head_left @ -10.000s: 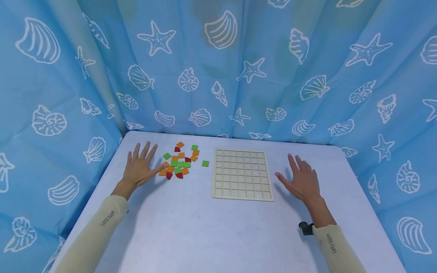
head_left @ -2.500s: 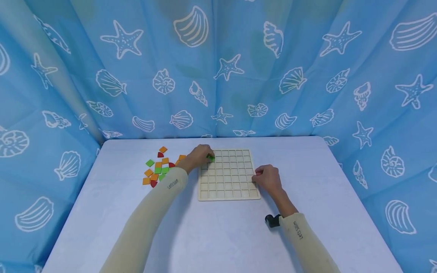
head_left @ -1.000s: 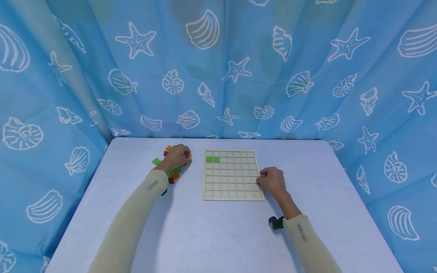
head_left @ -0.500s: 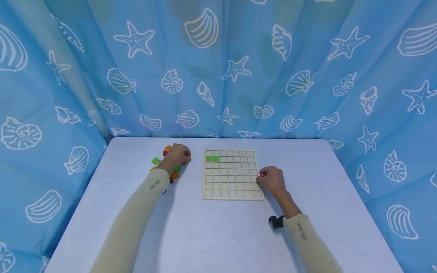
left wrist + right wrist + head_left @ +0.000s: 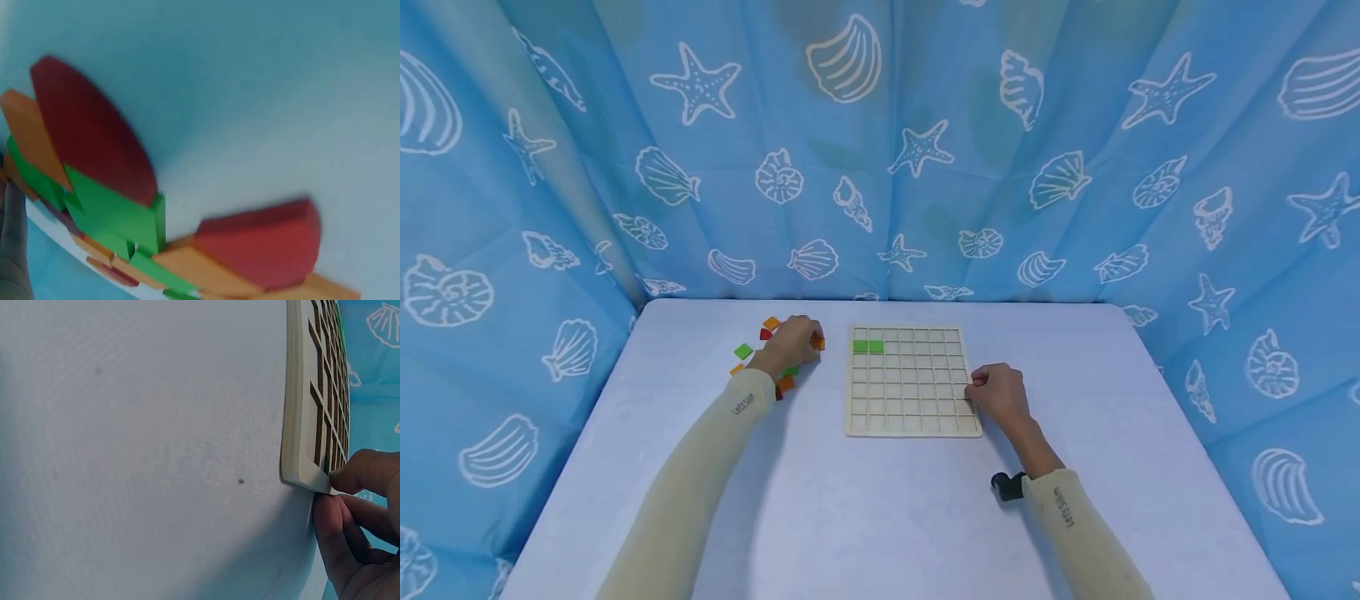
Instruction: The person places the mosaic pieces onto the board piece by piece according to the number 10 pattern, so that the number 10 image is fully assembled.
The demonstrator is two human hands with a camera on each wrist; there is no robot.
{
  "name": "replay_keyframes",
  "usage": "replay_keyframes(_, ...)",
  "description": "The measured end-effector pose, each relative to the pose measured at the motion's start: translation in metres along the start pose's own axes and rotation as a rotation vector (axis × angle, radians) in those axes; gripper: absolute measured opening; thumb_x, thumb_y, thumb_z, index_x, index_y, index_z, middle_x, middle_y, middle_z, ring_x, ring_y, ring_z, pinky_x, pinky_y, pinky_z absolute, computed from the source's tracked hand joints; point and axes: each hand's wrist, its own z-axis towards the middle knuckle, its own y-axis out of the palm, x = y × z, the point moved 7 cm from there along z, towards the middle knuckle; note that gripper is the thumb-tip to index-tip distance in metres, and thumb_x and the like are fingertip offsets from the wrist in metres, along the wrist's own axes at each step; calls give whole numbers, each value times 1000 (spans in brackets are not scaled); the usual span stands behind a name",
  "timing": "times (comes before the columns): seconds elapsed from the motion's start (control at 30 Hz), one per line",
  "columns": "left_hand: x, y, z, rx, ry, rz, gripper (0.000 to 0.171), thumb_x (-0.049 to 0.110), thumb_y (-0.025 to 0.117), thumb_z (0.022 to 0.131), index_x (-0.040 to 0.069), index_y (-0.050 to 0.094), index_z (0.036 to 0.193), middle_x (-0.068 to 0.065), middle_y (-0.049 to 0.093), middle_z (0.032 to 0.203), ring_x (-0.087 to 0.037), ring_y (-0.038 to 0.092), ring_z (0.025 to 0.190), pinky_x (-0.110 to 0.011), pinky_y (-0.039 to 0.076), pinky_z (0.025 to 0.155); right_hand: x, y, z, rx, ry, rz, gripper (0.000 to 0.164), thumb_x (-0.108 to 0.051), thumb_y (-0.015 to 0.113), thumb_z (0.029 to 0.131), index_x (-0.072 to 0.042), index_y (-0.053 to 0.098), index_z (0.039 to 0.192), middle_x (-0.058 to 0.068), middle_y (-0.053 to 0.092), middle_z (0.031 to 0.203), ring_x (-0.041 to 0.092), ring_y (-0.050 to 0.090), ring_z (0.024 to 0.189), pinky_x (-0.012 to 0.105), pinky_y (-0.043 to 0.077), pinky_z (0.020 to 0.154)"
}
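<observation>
White table (image 5: 880, 517): left fingers (image 5: 808, 327) pinch orange tile (image 5: 818, 342), right fingers (image 5: 334, 537) pinch board (image 5: 917, 390) (2 green tiles (image 5: 876, 347) inside).

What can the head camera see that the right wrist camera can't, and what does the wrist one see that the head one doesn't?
Only the head view shows the left hand, the orange tile at its fingertips and the loose tiles beside it. Only the right wrist view shows a small dark speck on the white tabletop. Both show the right hand pinching the edge of the wooden board, the tabletop and the blue curtain.
</observation>
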Motion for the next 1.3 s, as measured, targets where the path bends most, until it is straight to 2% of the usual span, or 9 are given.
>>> replay_keyframes(0.07, 3, 0, -1, 18, 26, -13, 37, 12, 79, 81, 7, 68, 116, -8, 62, 103, -25, 53, 96, -36, 49, 90, 0, -1, 0, 1, -4, 1, 24, -9, 73, 82, 3, 71, 103, 10, 66, 84, 21, 60, 76, 30, 50, 63)
replay_keyframes(0.17, 13, -2, -3, 68, 100, -22, 36, 13, 79, 81, 5, 68, 114, -8, 63, 101, -24, 53, 92, -34, 49, 87, 0, -1, 0, -3, 4, 5, 24, -10, 73, 82, 2, 71, 102, 9, 66, 84, 21, 60, 76, 30, 50, 63)
replay_keyframes(0.3, 37, -9, -7, 150, 243, -11, 31, 10, 76, 81, 1, 69, 110, -8, 63, 97, -22, 53, 86, -32, 49, 81, 0, -2, 0, -4, 20, 8, 24, -11, 73, 83, 2, 71, 103, 9, 65, 84, 22, 59, 77, 30, 50, 64)
replay_keyframes(0.4, 55, -10, -10, 176, 304, -22, 28, 7, 75, 80, 1, 70, 107, -8, 63, 96, -21, 53, 86, -32, 49, 81, 1, -3, -1, -5, 20, 9, 24, -11, 73, 83, 2, 71, 103, 9, 65, 84, 22, 59, 77, 30, 50, 64)
replay_keyframes(0.57, 74, 2, -11, 120, 313, -31, 32, 11, 78, 80, 3, 70, 111, -6, 63, 100, -19, 54, 89, -30, 50, 85, 1, -2, 1, -3, 2, -4, 24, -10, 73, 82, 2, 71, 103, 9, 65, 82, 21, 59, 75, 30, 48, 63)
replay_keyframes(0.77, 88, 18, -10, 69, 356, 36, 29, 13, 78, 80, 5, 71, 107, -4, 63, 95, -18, 53, 85, -29, 48, 80, 1, 0, 2, -6, 2, -9, 24, -10, 73, 82, 2, 71, 103, 8, 64, 81, 21, 58, 75, 30, 48, 63)
replay_keyframes(0.93, 97, 26, -6, 40, 378, 42, 28, 10, 77, 80, 6, 72, 107, -3, 62, 93, -17, 52, 85, -27, 48, 78, 2, -1, 2, 1, 12, -10, 24, -10, 73, 82, 2, 71, 103, 8, 64, 82, 21, 58, 77, 31, 49, 64)
replay_keyframes(1.07, 100, 32, -3, 28, 377, 57, 27, 11, 76, 82, 6, 72, 108, -1, 61, 91, -16, 51, 83, -26, 47, 75, 3, 0, 1, -4, 30, -6, 24, -11, 73, 83, 1, 71, 103, 8, 64, 82, 22, 58, 78, 31, 48, 65)
replay_keyframes(1.3, 105, 35, -2, 55, 369, 45, 23, 9, 74, 83, 6, 74, 105, -2, 63, 95, -15, 51, 84, -27, 47, 77, 1, -1, 0, -2, 7, -11, 24, -10, 74, 83, 2, 72, 104, 7, 65, 81, 21, 59, 77, 31, 49, 65)
